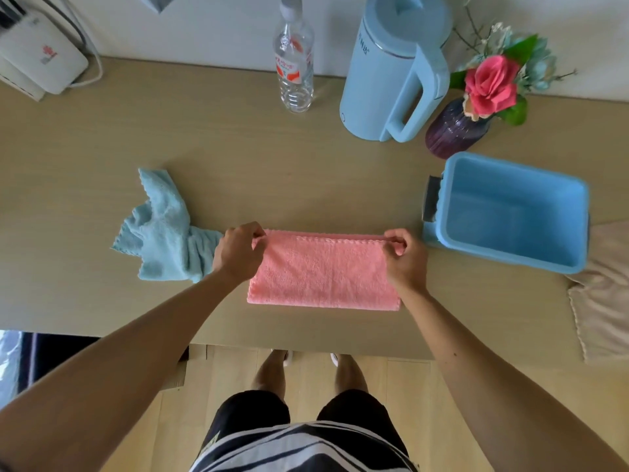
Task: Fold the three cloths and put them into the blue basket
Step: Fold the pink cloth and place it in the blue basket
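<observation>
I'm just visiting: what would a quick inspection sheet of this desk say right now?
Surface: pale wooden table, flat.
Job's things: pink terry cloth folded once; crumpled light blue cloth at its left; beige cloth at the right edge; blue plastic basket holds nothing.
Clutter: clear plastic bottle, light blue kettle, purple vase with a pink flower.
Grippers: left hand and right hand pinch the pink cloth's far corners.
Cables: white cable by a white device.
Surroundings: white wall, wooden floor.
</observation>
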Motion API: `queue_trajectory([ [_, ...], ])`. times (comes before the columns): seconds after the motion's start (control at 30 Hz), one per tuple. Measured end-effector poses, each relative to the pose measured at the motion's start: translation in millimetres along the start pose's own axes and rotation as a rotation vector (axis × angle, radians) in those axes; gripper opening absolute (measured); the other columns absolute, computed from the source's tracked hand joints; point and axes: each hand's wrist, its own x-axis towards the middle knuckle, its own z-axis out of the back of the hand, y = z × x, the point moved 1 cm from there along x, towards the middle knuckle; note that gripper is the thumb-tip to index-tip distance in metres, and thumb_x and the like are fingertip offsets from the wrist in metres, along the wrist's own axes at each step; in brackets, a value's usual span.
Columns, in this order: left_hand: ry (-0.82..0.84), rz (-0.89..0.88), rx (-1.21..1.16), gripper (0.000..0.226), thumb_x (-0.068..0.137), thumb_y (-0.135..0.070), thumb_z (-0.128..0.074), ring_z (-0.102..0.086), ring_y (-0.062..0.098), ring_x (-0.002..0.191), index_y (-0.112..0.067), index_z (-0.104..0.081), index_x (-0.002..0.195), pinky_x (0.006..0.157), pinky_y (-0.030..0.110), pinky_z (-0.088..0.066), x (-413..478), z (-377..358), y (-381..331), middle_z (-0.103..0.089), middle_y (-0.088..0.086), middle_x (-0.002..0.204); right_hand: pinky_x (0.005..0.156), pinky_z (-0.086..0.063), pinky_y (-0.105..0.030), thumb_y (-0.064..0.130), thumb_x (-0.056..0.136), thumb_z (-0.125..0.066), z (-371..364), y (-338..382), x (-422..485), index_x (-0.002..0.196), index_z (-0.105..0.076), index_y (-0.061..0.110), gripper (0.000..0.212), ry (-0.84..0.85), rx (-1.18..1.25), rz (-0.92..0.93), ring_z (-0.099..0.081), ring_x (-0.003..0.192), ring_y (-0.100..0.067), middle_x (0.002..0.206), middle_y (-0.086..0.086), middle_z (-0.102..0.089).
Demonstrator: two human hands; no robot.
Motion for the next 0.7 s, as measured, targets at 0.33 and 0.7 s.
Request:
queue_trajectory([
  [0.33,-0.12,-0.089,0.09,0.015,0.092,-0.014,-0.063,-0.064,0.026,0.093,-0.014,-0.062,0.107,0.08,0.045,-0.057,4,2,-3,-0.07,0.005,0.102,0.087,-0.052,-0.041,0.002,0.087,-0.065,-12,11,10,0.115,-0.06,0.009,0.029,-0.085,-0.216,0.165,-0.061,0.098,-0.022,0.109,-0.008,-0.061],
  [0.7,0.264,-0.358,0.378,0.046,0.1,-0.038,-0.048,-0.053,0.02,0.116,-0.024,-0.039,0.143,0.088,0.036,-0.056,-75,-65,-45,-0.039,0.006,0.143,0.103,-0.043,-0.04,0.028,0.09,-0.063,-11,-11,-36,0.119,-0.063,0.02,0.031,0.294,-0.655,0.505,-0.051,0.123,-0.018,0.126,0.002,-0.055],
])
